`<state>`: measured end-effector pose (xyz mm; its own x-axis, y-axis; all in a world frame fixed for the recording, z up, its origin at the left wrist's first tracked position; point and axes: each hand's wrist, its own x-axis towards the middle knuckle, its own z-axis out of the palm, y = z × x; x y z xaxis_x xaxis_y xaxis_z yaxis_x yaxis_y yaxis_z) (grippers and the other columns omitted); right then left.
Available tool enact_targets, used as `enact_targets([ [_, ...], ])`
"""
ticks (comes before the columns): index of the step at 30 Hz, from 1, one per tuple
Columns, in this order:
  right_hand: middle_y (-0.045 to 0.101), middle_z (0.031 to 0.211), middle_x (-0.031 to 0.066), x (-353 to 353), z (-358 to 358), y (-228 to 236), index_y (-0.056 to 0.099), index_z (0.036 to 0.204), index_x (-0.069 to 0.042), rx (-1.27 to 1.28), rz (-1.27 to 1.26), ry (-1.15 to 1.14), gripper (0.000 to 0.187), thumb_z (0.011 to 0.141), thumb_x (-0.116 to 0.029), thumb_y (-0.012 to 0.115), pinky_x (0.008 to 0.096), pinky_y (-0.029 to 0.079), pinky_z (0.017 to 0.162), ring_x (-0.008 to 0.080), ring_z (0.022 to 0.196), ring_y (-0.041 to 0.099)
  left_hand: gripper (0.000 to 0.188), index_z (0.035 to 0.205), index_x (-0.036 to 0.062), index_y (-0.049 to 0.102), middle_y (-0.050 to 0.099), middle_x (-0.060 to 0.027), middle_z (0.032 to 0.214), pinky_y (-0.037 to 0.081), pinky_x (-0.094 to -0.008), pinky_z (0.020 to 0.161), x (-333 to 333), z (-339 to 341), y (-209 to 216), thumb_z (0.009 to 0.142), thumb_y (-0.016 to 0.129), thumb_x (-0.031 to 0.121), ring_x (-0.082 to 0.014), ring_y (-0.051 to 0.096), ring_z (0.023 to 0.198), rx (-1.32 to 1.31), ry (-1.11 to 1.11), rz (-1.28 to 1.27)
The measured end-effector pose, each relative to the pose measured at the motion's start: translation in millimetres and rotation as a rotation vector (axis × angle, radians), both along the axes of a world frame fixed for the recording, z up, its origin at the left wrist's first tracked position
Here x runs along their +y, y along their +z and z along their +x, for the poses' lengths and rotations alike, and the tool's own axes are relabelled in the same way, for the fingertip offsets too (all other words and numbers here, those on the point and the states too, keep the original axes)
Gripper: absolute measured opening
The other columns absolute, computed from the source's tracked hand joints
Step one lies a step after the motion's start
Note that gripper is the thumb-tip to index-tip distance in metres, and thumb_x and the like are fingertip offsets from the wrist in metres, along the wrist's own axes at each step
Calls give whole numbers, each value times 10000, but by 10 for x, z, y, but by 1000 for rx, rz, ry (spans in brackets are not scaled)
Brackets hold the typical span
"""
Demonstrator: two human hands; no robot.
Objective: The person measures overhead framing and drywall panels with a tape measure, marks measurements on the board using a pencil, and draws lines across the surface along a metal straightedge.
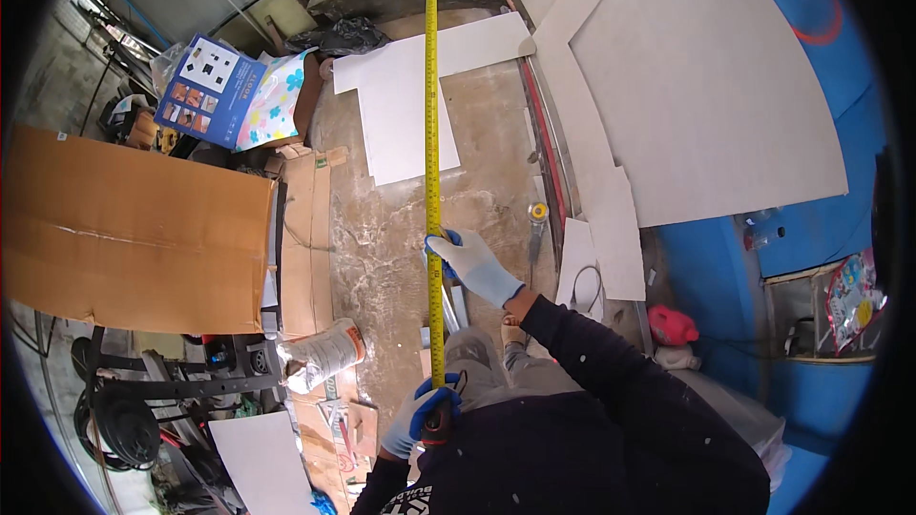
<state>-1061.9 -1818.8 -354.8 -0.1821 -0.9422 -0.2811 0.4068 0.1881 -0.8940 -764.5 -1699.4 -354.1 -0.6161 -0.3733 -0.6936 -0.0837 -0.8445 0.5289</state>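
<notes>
Grip of white-and-blue-gloved left hand (417,417): closed around dark, red-trimmed tape-measure case (436,426). Similarly gloved right hand (475,265) pinches its long yellow blade (432,143), which, in view, crosses white, roughly T-shaped sheet (396,124). Blade extended; reading, retracting presumably remain.

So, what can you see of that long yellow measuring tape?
The long, yellow, metal-looking measuring tape is extended nearly straight, with dark markings. Its dark case with red trim sits in the left hand, gloved in white and blue; the gloved right hand holds the blade. It overlaps a flat white sheet in view; contact is unclear.
</notes>
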Motion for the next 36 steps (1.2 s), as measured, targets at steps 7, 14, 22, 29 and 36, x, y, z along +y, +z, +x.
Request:
enact_targets([
  [7, 596, 790, -37, -1495, -763, 188, 702, 1020, -58, 109, 19, 28, 291, 1055, -345, 670, 247, 427, 579, 48, 646, 516, 491, 1499, 23, 517, 709, -141, 1043, 590, -348, 832, -1552, -356, 69, 1094, 563, 297, -231, 716, 916, 86, -2, -39],
  [14, 609, 805, -21, -3183, -1455, -272, 673, 1022, -53, 121, 61, 8, 279, 1071, -326, 646, 247, 453, 595, 55, 662, 537, 484, 1457, -5, 546, 699, -132, 1007, 596, -354, 783, -3389, -970, -568, 1075, 580, 291, -228, 706, 870, 112, -20, 49],
  [22, 624, 825, -21, -5271, -2306, -789, 676, 1011, -48, 93, 280, -41, 266, 1064, -308, 664, 242, 461, 597, 53, 657, 544, 498, 1489, 56, 547, 708, -96, 1038, 601, -322, 787, -5802, -1697, -714, 1067, 639, 304, -181, 706, 905, 24, -149, 212],
  [29, 627, 825, -24, -6704, -2870, -716, 692, 1045, -42, 60, 272, 9, 275, 1059, -316, 668, 239, 459, 600, 51, 662, 545, 556, 1513, 48, 508, 701, -143, 1043, 616, -386, 805, -6968, -2298, -531, 1049, 652, 319, -243, 724, 901, 127, -93, 263],
  [36, 621, 818, -12, -7447, -3474, -619, 684, 1066, -31, 107, 254, 15, 293, 1065, -321, 647, 246, 469, 597, 56, 648, 541, 449, 1421, 29, 575, 692, -113, 982, 583, -331, 723, -7848, -3337, -638, 1090, 613, 330, -201, 698, 796, 46, -124, 170],
])
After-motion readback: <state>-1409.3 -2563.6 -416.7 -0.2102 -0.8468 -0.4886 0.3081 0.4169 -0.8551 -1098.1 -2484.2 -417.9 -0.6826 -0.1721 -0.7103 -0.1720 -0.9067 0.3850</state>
